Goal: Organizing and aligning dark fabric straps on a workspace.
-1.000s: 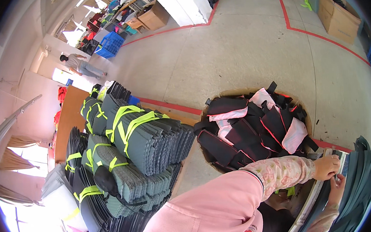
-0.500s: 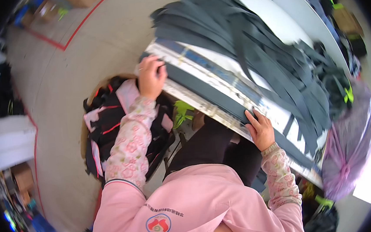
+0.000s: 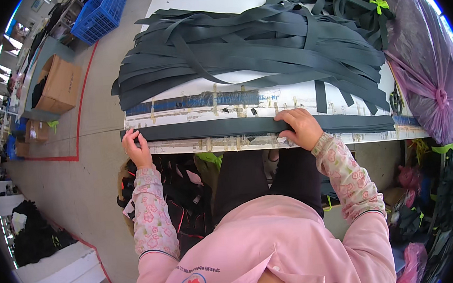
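Observation:
A flat, dark grey strip of fabric webbing (image 3: 204, 130) lies along the front edge of the white table (image 3: 275, 87); at its right end several layers show. My left hand (image 3: 138, 149) pinches the strip's left end, fingertips on top of it. Farther right, my right hand (image 3: 301, 128) grips the strip across its width, fingers at the far edge and thumb at the near edge. Behind it spreads a large loose pile of the same grey strips (image 3: 240, 50). A few strip ends hang down from the pile toward the table's taped front part.
A pair of scissors (image 3: 395, 101) lies at the table's right side, near a tied purple plastic bag (image 3: 424, 56). More strips bound with a neon tie (image 3: 379, 3) sit at the back right. Black items fill a container (image 3: 180, 193) below the table. Left stand a cardboard box (image 3: 61, 82) and blue crate (image 3: 98, 16).
My view has turned, so the table now lies level across it instead of slanting. Both hands are still on the strip, the right one now gripping across it.

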`<state>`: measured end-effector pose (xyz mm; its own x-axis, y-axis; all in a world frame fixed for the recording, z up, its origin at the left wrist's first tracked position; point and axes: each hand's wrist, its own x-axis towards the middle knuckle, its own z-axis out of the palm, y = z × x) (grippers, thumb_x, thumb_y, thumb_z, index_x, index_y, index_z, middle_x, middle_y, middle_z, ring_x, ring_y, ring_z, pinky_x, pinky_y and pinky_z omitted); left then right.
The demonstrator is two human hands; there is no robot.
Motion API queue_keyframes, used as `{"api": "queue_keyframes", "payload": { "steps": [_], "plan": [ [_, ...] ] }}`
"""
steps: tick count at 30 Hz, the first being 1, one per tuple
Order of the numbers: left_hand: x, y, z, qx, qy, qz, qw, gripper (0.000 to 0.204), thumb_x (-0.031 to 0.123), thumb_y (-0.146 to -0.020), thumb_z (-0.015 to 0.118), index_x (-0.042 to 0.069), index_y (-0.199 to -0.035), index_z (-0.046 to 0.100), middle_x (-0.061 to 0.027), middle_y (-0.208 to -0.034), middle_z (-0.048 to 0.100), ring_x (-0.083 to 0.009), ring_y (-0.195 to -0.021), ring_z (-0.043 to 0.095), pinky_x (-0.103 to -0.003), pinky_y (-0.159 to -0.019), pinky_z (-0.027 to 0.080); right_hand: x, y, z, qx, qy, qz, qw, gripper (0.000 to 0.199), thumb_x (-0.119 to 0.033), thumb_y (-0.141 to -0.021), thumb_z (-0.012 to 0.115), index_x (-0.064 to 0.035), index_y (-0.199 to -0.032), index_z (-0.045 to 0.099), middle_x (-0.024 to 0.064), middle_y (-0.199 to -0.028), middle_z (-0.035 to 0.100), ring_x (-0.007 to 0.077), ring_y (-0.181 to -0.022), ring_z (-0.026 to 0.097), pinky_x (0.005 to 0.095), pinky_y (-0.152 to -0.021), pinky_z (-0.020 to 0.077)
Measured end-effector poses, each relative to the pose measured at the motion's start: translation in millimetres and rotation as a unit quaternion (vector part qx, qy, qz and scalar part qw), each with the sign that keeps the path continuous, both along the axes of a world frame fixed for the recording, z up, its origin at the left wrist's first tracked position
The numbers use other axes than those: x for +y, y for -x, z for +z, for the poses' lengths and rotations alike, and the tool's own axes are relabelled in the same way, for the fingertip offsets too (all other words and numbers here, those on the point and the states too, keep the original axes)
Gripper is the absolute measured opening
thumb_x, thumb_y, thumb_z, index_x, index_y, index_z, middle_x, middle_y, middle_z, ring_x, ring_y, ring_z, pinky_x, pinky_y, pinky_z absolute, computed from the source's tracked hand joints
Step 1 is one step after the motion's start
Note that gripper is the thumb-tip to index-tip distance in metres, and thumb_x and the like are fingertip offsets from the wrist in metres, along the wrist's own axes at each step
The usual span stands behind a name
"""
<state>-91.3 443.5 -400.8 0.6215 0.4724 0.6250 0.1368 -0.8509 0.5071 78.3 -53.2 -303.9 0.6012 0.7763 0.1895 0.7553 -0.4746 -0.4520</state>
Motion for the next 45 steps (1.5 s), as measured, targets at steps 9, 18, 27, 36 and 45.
{"api": "queue_keyframes", "payload": {
  "steps": [9, 18, 27, 36, 45],
  "plan": [
    [4.9, 0.0, 1.8, 0.015, -0.024, -0.002, 1.0, 0.012, 0.01, -0.094, 0.061, 0.002, -0.103, 0.062, -0.0167, -0.123, 0.061, -0.0328, -0.117, 0.055, -0.042, -0.102, 0.042, -32.2, -6.4, -2.2, 0.027, 0.013, -0.032, 0.999, 0.041, -0.016, -0.078, 0.079, -0.012, -0.114, 0.06, 0.0084, -0.105, 0.068, 0.0327, -0.1, 0.064, 0.0436, -0.092, 0.0491],
    [5.1, -3.1, 2.5, 0.021, -0.037, -0.011, 0.999, 0.014, 0.013, -0.095, 0.062, 0.002, -0.104, 0.061, -0.0172, -0.122, 0.061, -0.0339, -0.116, 0.055, -0.044, -0.103, 0.041, -53.8, -4.5, -4.9, -0.033, 0.041, -0.017, 0.998, 0.042, -0.011, -0.079, 0.071, -0.014, -0.12, 0.059, 0.006, -0.114, 0.065, 0.0279, -0.111, 0.061, 0.0424, -0.099, 0.0461],
    [-22.5, 0.4, 40.8, 0.104, -0.1, -0.019, 0.989, 0.012, 0.01, -0.086, 0.067, 0.007, -0.097, 0.063, -0.0162, -0.117, 0.061, -0.0352, -0.115, 0.054, -0.046, -0.101, 0.04, -43.3, -1.8, -21.7, -0.03, -0.024, -0.015, 0.999, 0.041, -0.008, -0.079, 0.073, -0.0134, -0.119, 0.065, 0.0078, -0.12, 0.066, 0.0291, -0.112, 0.06, 0.0428, -0.098, 0.0477],
    [-207.9, -92.0, 60.3, 0.192, -0.029, -0.451, 0.871, 0.028, 0.019, -0.082, 0.077, 0.008, -0.105, 0.067, -0.0147, -0.131, 0.063, -0.0351, -0.12, 0.059, -0.048, -0.106, 0.042, -59.3, -2.4, -27.7, -0.059, -0.04, -0.045, 0.996, 0.043, -0.01, -0.076, 0.075, -0.0156, -0.117, 0.066, 0.0066, -0.116, 0.065, 0.0282, -0.11, 0.061, 0.0424, -0.098, 0.0475],
    [-213.5, -83.7, 54.0, 0.186, 0.049, -0.428, 0.883, 0.02, 0.008, -0.077, 0.08, 0.004, -0.091, 0.066, -0.0167, -0.122, 0.068, -0.0356, -0.109, 0.062, -0.042, -0.096, 0.047, -172.1, -11.0, -22.9, 0.004, 0.011, -0.191, 0.982, 0.062, -0.044, -0.086, 0.071, -0.0154, -0.137, 0.052, 0.0087, -0.125, 0.063, 0.0268, -0.131, 0.051, 0.0552, -0.12, 0.0224]
  ]
}}
